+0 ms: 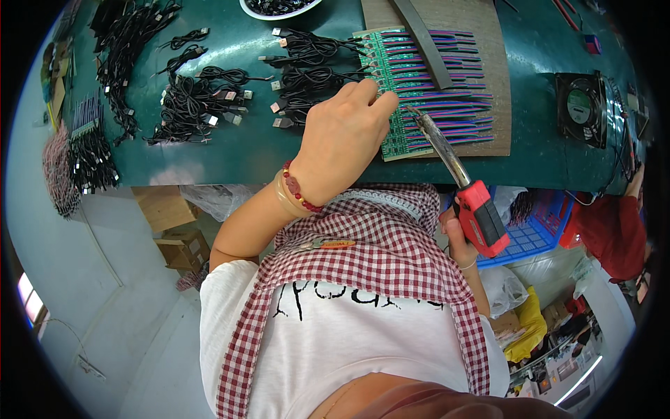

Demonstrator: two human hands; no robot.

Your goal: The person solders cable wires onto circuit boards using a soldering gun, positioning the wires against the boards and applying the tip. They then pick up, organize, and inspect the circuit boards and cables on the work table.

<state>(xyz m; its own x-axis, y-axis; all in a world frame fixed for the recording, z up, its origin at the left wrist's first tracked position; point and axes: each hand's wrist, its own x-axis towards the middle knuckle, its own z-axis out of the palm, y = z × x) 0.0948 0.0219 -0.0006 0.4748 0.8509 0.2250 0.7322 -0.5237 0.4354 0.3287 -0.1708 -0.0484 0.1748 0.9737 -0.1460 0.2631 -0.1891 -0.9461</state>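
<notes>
Along the near edge of the green bench [244,160], the R hand [457,237] is closed round the soldering iron [480,213], low by the body, barrel slanting up-left – prob. so the tip reaches the work w/o the fist crowding it. The L hand [347,126], back up, forearm angled in, arches to the boards' left edge; its fingertips bunch there, but can't tell if they're pinching anything. The green circuit boards [394,133] sit in a row beside it, on a brown sheet [499,91], w/ a grey bar [422,43] across their coloured wires [464,106] – presumably a weight. Black USB cables [314,50] lie left, seemingly for L-hand reach.
</notes>
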